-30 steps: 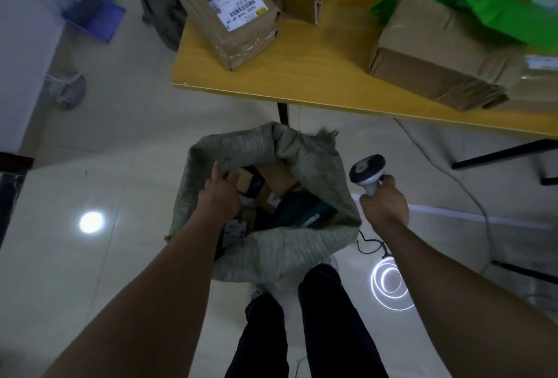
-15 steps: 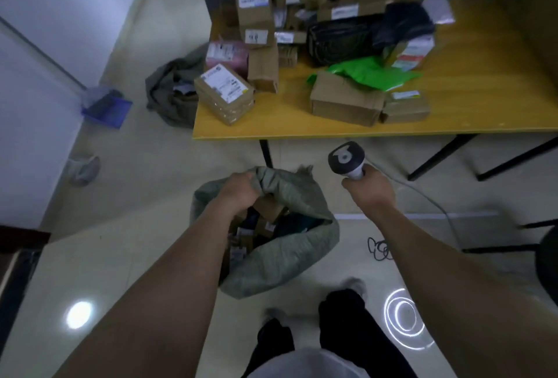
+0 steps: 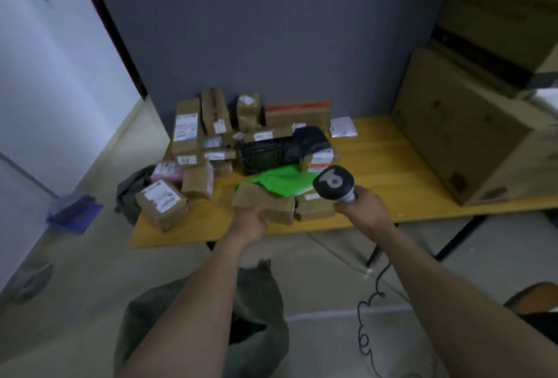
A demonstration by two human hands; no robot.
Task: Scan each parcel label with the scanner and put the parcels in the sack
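A long yellow wooden table [image 3: 377, 166] is standing against a grey wall and carrying a heap of taped cardboard parcels [image 3: 211, 136] at its left end, while a grey-green woven sack [image 3: 262, 296] is sitting open on the floor below its near edge, between the person's forearms. A flat brown cardboard parcel [image 3: 271, 205] is lying at the table's front edge, partly under a bright green plastic mailer [image 3: 280, 180]. The left hand [image 3: 250, 222] is touching that parcel's near side, its grip too blurred to tell, and the right hand [image 3: 365, 211] is gripping the handle of a black-and-grey handheld scanner [image 3: 333, 183] just above the table's edge.
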